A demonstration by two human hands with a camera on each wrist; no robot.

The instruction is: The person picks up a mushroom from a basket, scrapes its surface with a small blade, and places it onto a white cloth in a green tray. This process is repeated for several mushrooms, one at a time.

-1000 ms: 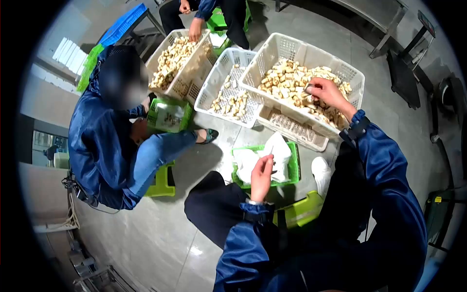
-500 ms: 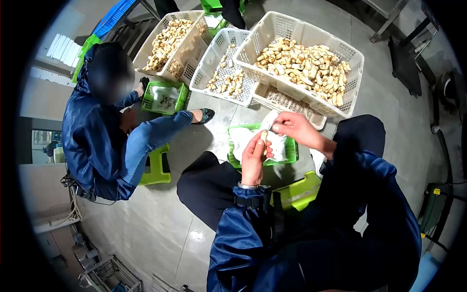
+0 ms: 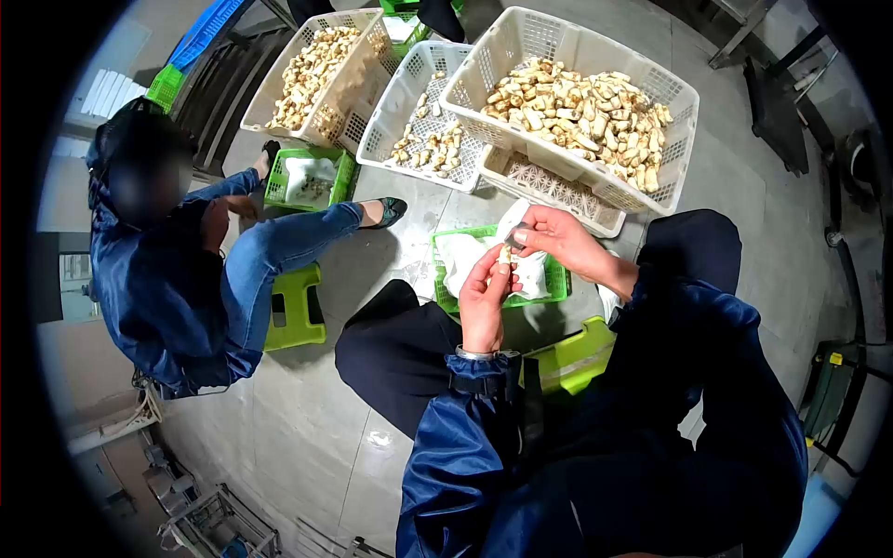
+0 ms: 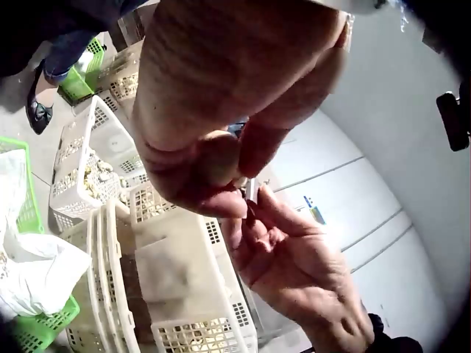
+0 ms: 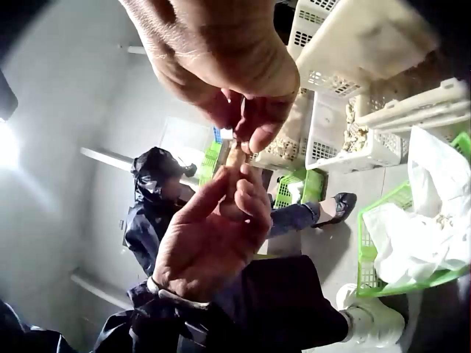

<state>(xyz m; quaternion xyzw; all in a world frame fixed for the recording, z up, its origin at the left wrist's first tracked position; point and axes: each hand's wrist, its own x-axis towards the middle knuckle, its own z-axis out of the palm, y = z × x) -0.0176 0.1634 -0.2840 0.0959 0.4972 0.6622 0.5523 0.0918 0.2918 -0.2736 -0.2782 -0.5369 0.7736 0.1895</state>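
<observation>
Root piece (image 3: 505, 254) pinched between two hands above a lined green basket.

From left: a seated person in a blue jacket (image 3: 158, 279) sat on one green stool (image 3: 293, 307) beside a small green basket (image 3: 307, 179). Three white crates stood in a row behind: the far-left crate (image 3: 279, 93) held pale pieces, the middle crate (image 3: 391, 121) held a thin scatter, and the right crate (image 3: 670, 102) was heaped, resting on a fourth, flatter tray (image 3: 595, 223). The left hand (image 3: 484, 302) was curled round the root piece, thumb and fingers closed on it. The right hand (image 3: 558, 244) pinched a small blade (image 4: 252, 191) at the piece's top, its fingers closed on that tool. Both hands hung over the green basket (image 3: 558, 284) lined with white plastic. A second green stool (image 3: 581, 358) sat below.
</observation>
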